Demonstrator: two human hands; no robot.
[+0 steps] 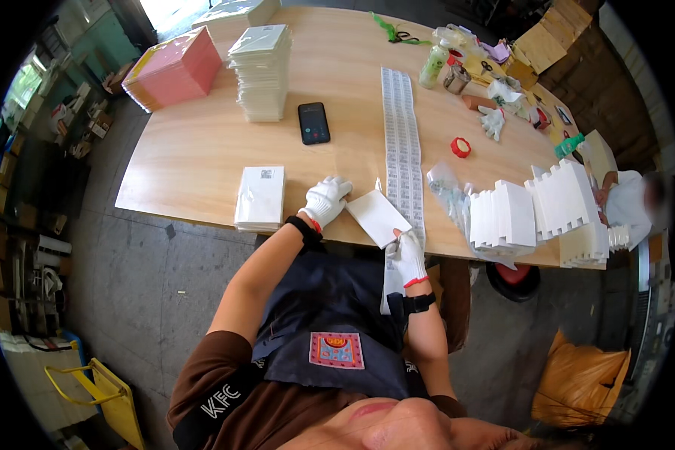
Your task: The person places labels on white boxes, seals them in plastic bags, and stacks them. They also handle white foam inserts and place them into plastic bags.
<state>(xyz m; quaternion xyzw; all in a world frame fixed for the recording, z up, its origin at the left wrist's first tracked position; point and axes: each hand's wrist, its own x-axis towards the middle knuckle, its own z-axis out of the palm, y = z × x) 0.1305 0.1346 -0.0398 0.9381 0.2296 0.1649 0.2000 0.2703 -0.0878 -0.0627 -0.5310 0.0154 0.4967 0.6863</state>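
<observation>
At frame centre, right hand (pixel 409 259) grasps packet (pixel 379 218); left hand (pixel 327 199), grip unclear; overtight pinching could crease packet.

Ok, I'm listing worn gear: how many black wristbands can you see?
2: the left wristband just behind the left hand, and the right wristband just behind the right hand.

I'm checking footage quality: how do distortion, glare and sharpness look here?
Head view: edges of the table bow, frame corners go black; the bright opening at upper left burns out to white; the left hand and right hand look fairly sharp; print on the label strip is too small to read.
</observation>
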